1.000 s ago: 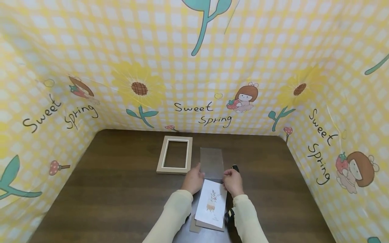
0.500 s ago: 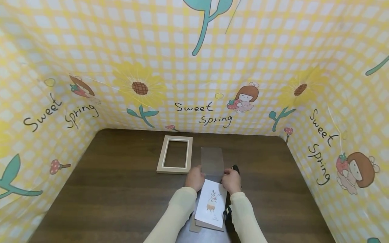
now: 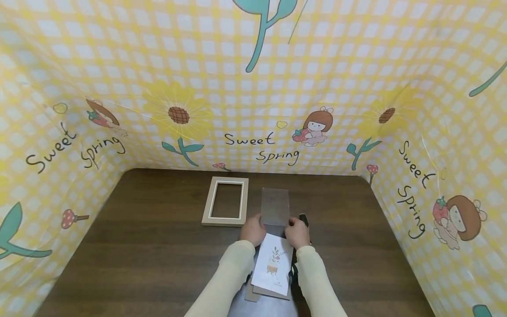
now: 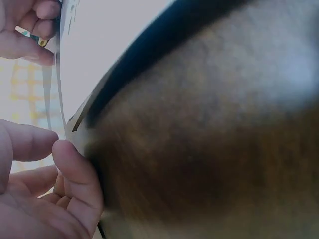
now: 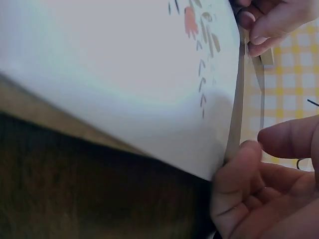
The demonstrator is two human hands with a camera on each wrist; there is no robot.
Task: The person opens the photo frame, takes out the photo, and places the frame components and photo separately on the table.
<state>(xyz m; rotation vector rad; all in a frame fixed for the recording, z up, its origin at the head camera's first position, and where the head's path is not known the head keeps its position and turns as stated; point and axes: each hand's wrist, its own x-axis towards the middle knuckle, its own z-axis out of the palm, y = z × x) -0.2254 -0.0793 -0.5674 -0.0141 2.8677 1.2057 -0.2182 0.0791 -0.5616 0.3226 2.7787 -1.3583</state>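
Observation:
A clear rectangular sheet (image 3: 275, 206) extends forward from between both hands, over the dark table. My left hand (image 3: 253, 230) pinches its near left corner between thumb and forefinger. At the near right corner, my right hand (image 3: 297, 232) pinches the sheet the same way. Just below the hands lies a white card (image 3: 272, 264) printed with a potted plant, on top of brown board (image 3: 252, 294). In the right wrist view the card's print (image 5: 202, 30) shows up close beside the fingers.
An empty light wood picture frame (image 3: 207, 202) lies left of the sheet. A black-tipped object (image 3: 303, 219) is partly hidden beside the right hand. A smooth grey surface (image 3: 263, 308) shows under the board. Yellow checked cloth (image 3: 253, 101) walls the table's back and sides.
The right hand has shifted left and curled onto the sheet's corner, and the left fingers have closed in too. The sheet has risen slightly in view. Card and frame stay in place.

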